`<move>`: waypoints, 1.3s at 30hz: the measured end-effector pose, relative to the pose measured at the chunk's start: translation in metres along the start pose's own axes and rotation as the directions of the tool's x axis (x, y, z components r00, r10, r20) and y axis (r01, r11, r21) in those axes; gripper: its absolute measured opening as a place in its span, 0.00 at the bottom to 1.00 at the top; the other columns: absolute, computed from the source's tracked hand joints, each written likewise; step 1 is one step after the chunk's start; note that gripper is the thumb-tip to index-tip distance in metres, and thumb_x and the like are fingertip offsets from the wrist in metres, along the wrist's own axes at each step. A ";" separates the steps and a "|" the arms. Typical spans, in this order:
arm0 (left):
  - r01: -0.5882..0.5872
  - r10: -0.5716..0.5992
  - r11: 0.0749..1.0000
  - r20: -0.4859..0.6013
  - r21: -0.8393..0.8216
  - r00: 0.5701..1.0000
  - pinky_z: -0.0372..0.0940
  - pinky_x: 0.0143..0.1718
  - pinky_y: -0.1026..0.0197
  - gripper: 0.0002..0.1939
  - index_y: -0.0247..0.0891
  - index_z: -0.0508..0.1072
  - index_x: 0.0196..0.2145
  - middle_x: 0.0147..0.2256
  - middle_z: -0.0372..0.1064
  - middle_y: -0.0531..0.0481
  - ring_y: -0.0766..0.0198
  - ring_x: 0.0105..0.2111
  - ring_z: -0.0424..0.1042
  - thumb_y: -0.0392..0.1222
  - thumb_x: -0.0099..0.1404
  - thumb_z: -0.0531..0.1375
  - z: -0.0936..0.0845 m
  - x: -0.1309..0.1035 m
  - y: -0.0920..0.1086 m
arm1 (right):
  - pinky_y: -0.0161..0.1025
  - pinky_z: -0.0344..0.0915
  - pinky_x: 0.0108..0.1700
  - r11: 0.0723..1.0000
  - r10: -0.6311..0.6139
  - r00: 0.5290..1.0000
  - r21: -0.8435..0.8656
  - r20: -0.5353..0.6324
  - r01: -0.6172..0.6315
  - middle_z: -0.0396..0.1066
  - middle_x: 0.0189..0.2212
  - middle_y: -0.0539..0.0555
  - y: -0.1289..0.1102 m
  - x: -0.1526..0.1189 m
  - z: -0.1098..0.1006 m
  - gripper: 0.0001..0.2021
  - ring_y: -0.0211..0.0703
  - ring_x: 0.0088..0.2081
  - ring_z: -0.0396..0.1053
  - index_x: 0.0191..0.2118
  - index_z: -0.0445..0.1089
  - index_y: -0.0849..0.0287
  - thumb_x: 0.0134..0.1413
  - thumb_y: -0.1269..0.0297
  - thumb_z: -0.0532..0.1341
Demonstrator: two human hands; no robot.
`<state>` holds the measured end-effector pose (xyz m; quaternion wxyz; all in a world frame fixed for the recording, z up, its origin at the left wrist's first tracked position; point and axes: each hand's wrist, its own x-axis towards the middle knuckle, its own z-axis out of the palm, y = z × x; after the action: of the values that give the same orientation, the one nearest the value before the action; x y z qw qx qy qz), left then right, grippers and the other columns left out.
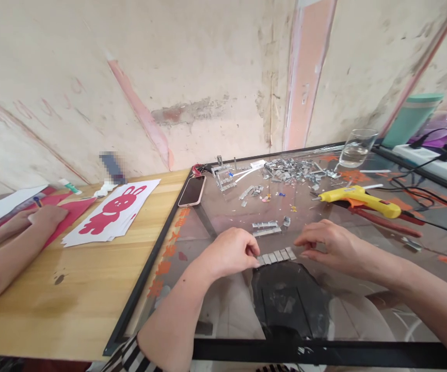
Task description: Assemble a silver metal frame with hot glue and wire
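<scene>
Grip, left: left hand point(231, 249) curled, thumb and fingertips drawn close at the near-left end of the metal strip point(275, 257); whether they pinch it, I cannot tell. Grip, right: right hand point(330, 247) empty, finger and thumb parted beside the strip's other end. Item: one row of small grey segments, lying flat on the glossy tabletop point(304, 206) between my hands. Handling, judged: light, smooth, apt to skid (edges possibly sharp), perhaps liable to bend or part at the seams; best held by both ends, pressed lightly. Nearby: short metal strips point(266, 228) just beyond; loose metal pieces point(293, 170) heaped farther off; yellow glue gun point(358, 199) to the right.
</scene>
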<state>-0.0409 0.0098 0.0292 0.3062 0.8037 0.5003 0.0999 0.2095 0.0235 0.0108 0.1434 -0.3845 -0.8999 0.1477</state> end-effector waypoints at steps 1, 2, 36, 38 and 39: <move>0.014 -0.014 1.000 0.030 0.005 0.999 0.57 0.24 0.66 0.06 0.38 0.74 0.26 0.23 0.69 0.54 0.67 0.25 0.67 0.39 0.47 0.61 0.001 0.000 0.000 | 0.37 0.58 0.37 1.000 -0.001 1.000 -0.007 -0.004 0.001 0.71 0.26 0.51 0.000 0.000 0.000 0.07 0.39 0.29 0.66 0.33 0.72 0.57 0.50 0.65 0.56; 0.022 -0.022 1.000 0.051 0.011 0.998 0.56 0.24 0.67 0.05 0.39 0.74 0.26 0.23 0.69 0.54 0.67 0.25 0.67 0.39 0.47 0.62 0.001 0.000 0.000 | 0.38 0.57 0.37 1.000 -0.002 1.000 -0.015 -0.003 0.002 0.71 0.26 0.51 -0.001 0.000 0.001 0.07 0.39 0.29 0.66 0.33 0.72 0.57 0.50 0.64 0.56; -0.194 0.227 0.966 -0.207 0.170 0.952 0.60 0.39 0.59 0.12 0.43 0.74 0.36 0.34 0.65 0.50 0.59 0.38 0.63 0.45 0.52 0.63 0.038 0.012 0.013 | 0.40 0.54 0.38 1.000 0.011 0.998 -0.005 0.055 -0.011 0.71 0.28 0.52 -0.015 0.001 0.009 0.09 0.42 0.33 0.66 0.37 0.70 0.58 0.51 0.62 0.56; -0.194 0.227 0.967 -0.215 0.166 0.950 0.59 0.39 0.59 0.10 0.42 0.74 0.35 0.34 0.65 0.50 0.60 0.37 0.63 0.44 0.52 0.62 0.041 0.013 0.013 | 0.40 0.53 0.38 1.000 0.013 0.998 0.003 0.057 -0.013 0.71 0.28 0.52 -0.016 0.001 0.010 0.09 0.42 0.32 0.65 0.37 0.70 0.58 0.51 0.63 0.56; -0.192 0.225 0.968 -0.220 0.162 0.949 0.59 0.38 0.59 0.10 0.41 0.74 0.35 0.33 0.65 0.50 0.60 0.37 0.63 0.43 0.53 0.62 0.041 0.014 0.014 | 0.40 0.53 0.38 1.000 0.017 0.998 0.006 0.055 -0.017 0.71 0.28 0.52 -0.016 0.001 0.010 0.09 0.42 0.32 0.65 0.37 0.70 0.58 0.51 0.63 0.57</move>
<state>-0.0047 0.0015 0.0024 0.1757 0.8538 0.4511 0.1918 0.1953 0.0121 0.0075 0.1184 -0.3874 -0.8997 0.1624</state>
